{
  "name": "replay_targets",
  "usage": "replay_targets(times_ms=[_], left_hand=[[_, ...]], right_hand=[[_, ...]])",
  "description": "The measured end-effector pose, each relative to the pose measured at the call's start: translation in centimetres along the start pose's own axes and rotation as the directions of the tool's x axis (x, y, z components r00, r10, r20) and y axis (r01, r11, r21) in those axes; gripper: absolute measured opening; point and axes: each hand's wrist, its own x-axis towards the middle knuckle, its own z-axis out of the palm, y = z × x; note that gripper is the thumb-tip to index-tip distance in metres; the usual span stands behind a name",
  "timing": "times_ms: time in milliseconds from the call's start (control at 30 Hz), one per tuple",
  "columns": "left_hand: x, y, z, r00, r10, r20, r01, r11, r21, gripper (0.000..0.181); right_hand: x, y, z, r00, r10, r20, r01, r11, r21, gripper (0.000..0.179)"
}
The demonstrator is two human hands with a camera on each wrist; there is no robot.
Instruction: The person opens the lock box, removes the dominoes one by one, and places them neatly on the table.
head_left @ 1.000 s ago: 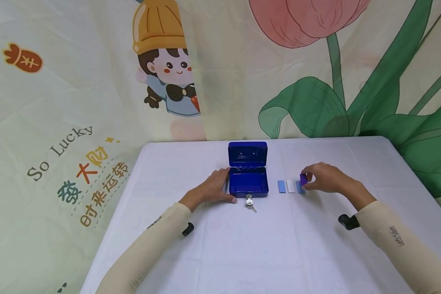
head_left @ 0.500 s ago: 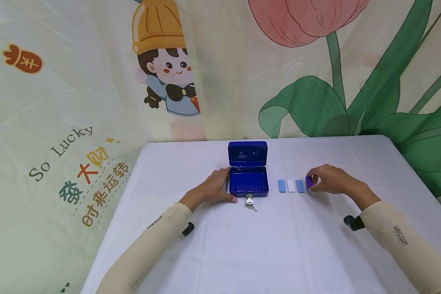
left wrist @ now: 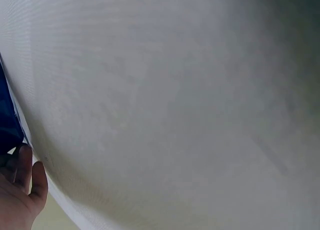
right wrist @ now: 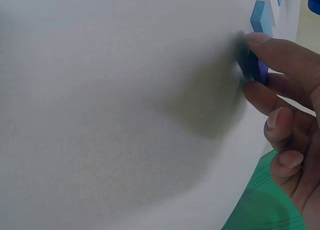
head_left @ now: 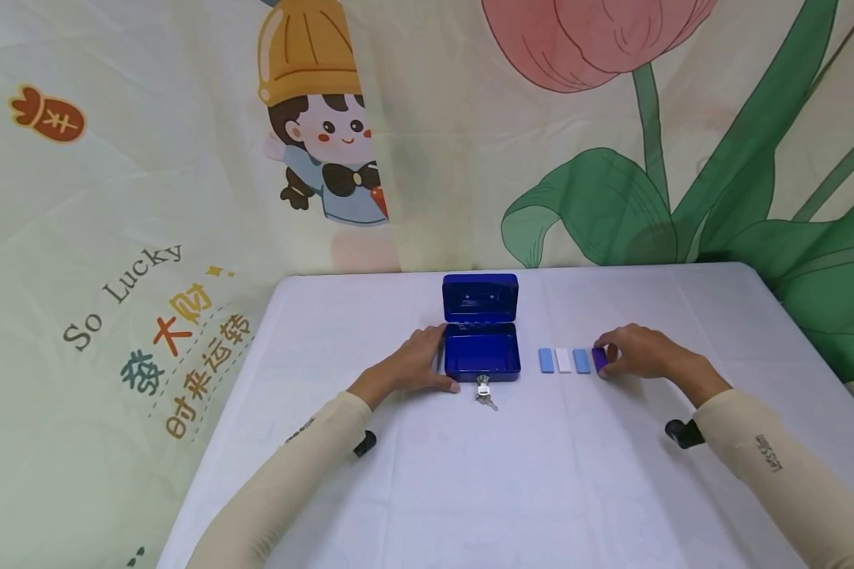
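My right hand (head_left: 636, 352) pinches a small flat purple block (head_left: 599, 360) between thumb and fingers, at the right end of a row on the table. In the right wrist view, the purple block (right wrist: 258, 70) stands close to the cloth. Left of it lie a blue block (head_left: 581, 361), a white block (head_left: 563, 360) and another blue block (head_left: 546, 360). My left hand (head_left: 418, 362) rests against the left side of a dark blue metal cash box (head_left: 482, 376), thumb near its front corner. The box's lid (head_left: 480, 299) stands raised, and keys (head_left: 485, 397) hang from its front lock.
A white cloth covers the table (head_left: 470, 474). Behind its far edge hangs a printed backdrop (head_left: 434, 158) with a cartoon figure and a tulip. Black wrist camera mounts (head_left: 683, 433) stick out below both sleeves.
My right hand has moved the purple block slightly right and down, from over the right-hand blue block to the spot beside it. The left hand and the box have stayed put.
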Motion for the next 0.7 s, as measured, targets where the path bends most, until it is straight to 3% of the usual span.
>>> replay_targets(times_ms=[400,700], left_hand=[[-0.25,0.43,-0.25,1.000,0.001,0.004,-0.001,1.000,-0.007,0.121],[-0.51,-0.22,-0.33,1.000,-0.005,0.031,0.005,1.000,0.001,0.128]], right_hand=[[-0.10,-0.13,-0.06,1.000,0.009,0.006,-0.009,1.000,0.009,0.054],[-0.65,0.17,0.14,0.999,0.027,-0.044,-0.027,1.000,0.007,0.063]])
